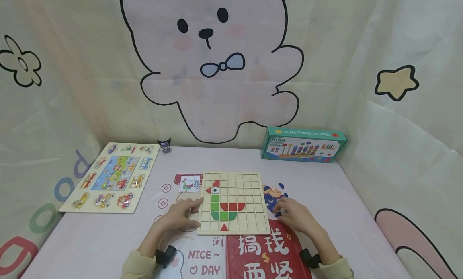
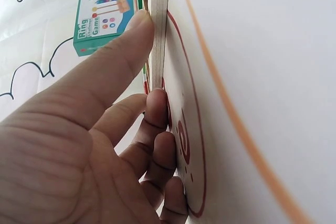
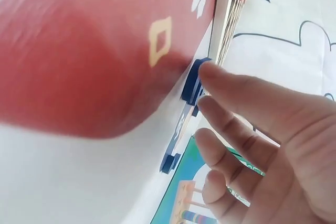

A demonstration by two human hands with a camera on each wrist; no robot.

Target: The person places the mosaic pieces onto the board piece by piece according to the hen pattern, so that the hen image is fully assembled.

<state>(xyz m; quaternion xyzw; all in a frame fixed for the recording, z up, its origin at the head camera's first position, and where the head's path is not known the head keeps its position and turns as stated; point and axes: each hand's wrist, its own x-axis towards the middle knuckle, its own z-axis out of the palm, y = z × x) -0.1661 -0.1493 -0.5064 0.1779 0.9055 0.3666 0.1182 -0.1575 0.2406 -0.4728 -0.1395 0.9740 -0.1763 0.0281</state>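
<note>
A pale wooden grid board (image 1: 251, 190) lies flat in the middle of the table. Red and green pieces with a round eye piece form a duck-like figure (image 1: 224, 212) on it. My left hand (image 1: 181, 214) rests along the board's left edge, thumb and index finger apart, both touching it. The left wrist view shows the thumb (image 2: 113, 61) lying over that edge. To the right of the board, my right hand (image 1: 298, 216) pinches a small dark blue piece (image 3: 192, 83) between thumb and index finger, low at the table. More blue pieces (image 1: 281, 185) lie beside it.
A small picture card (image 1: 189, 183) sits at the board's left. Farther left lies a picture puzzle board (image 1: 144, 170); a small purple figurine (image 1: 164, 145) stands behind. A green Ring game box (image 1: 304, 146) is at the back right. Printed curtains (image 1: 325, 62) enclose the table.
</note>
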